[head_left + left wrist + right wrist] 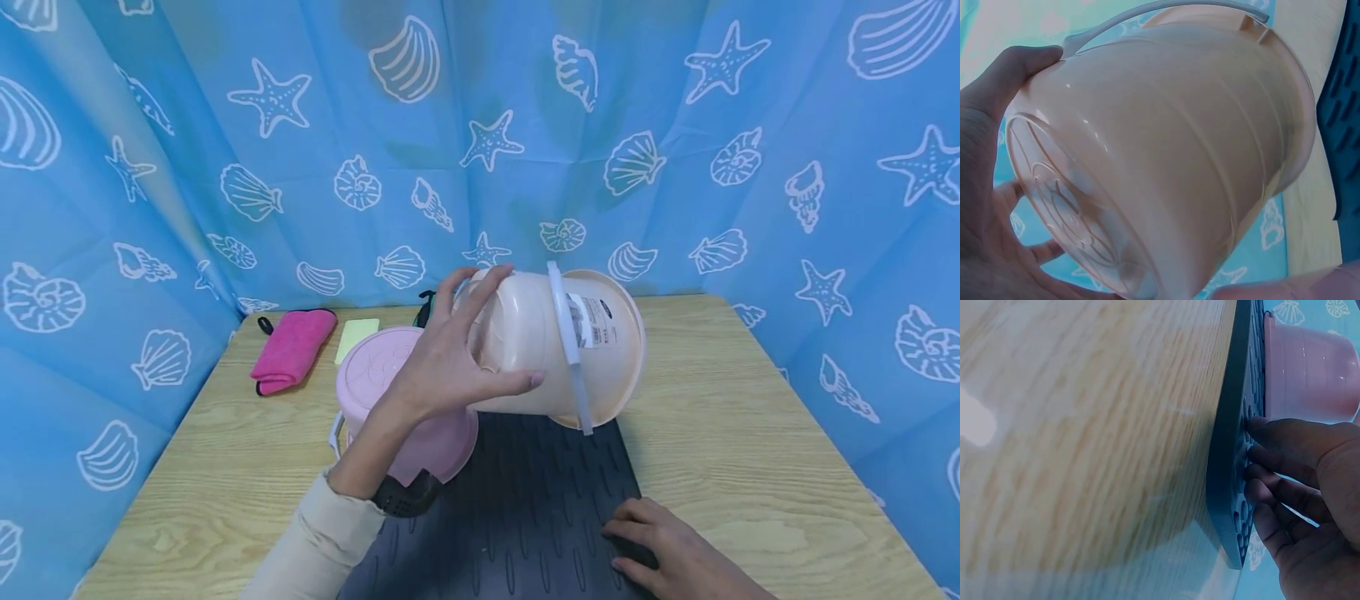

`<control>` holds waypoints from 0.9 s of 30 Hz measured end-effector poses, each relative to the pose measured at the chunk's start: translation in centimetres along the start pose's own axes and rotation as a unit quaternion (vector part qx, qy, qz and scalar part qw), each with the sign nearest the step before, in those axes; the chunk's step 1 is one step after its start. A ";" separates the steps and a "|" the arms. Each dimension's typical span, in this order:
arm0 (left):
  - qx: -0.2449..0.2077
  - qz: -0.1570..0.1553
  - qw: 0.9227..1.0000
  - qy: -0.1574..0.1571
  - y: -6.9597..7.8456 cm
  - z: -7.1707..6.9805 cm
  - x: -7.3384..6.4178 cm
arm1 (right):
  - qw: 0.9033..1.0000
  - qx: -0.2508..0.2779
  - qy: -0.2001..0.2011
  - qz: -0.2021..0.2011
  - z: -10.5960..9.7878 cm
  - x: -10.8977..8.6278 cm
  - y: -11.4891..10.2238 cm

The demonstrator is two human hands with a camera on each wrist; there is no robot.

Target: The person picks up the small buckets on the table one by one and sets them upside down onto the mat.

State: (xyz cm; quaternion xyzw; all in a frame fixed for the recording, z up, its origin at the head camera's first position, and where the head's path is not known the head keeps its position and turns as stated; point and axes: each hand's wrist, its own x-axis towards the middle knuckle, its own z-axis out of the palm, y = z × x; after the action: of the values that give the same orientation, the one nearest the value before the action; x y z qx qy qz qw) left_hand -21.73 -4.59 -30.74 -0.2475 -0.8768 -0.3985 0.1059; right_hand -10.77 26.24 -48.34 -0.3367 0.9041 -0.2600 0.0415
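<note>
A cream-coloured plastic bucket [525, 333] is held tipped on its side above the black ribbed mat [525, 500], its mouth facing right. My left hand [442, 358] grips it round the base, thumb and fingers spread on either side. In the left wrist view the embossed base of the bucket [1147, 144] faces the palm, and its pale handle lies across the top. A pink bucket [431, 442] stands upside down on the mat, partly hidden behind my left forearm. My right hand [667, 542] rests its loosely bent fingertips on the mat's right edge.
A folded pink cloth [295, 350] lies at the table's back left, beside a pale yellow pad [356, 335]. Something dark green [424, 310] is mostly hidden behind the left hand. A blue shell-print curtain [480, 133] surrounds the wooden table [750, 433].
</note>
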 end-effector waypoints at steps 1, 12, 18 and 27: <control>0.003 0.000 1.000 -0.002 0.0 0.0 0.0 | 1.000 0.000 0.002 -0.003 0.0 0.0 0.0; 0.056 0.004 0.998 -0.040 0.3 0.1 1.1 | 1.000 0.016 -0.007 0.001 -0.1 0.1 -0.2; 0.092 -0.012 0.993 -0.076 0.7 0.2 1.7 | 1.000 0.016 -0.014 0.010 -0.1 0.1 -0.2; 0.136 -0.039 0.981 -0.134 1.2 1.3 2.8 | 1.000 0.018 -0.003 -0.014 -0.1 0.1 0.0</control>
State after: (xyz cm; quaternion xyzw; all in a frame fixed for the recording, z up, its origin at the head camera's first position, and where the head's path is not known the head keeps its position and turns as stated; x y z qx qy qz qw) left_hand -23.43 -1.97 -29.76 -0.2480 -0.9379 -0.2426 0.0042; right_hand -10.86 26.18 -48.25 -0.3489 0.8944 -0.2759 0.0469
